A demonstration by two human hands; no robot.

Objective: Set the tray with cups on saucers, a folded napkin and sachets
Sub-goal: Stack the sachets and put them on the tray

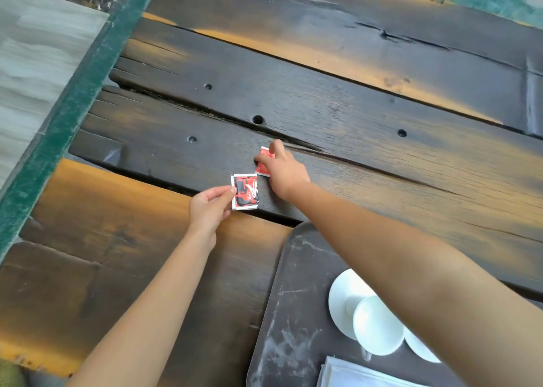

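My left hand pinches a red-and-black sachet by its left edge, just above the wooden table. Just beyond it, my right hand rests its fingers on a red sachet that lies flat on the wood; whether it is gripped is unclear. At lower right sits a dark tray. On it stands a white cup on a white saucer, partly hidden by my right forearm. A second saucer edge shows beside it. A folded white napkin lies at the tray's near end.
The table is made of dark, cracked planks with bolt holes and gaps. A green edge strip runs along its left side, with grey floor beyond.
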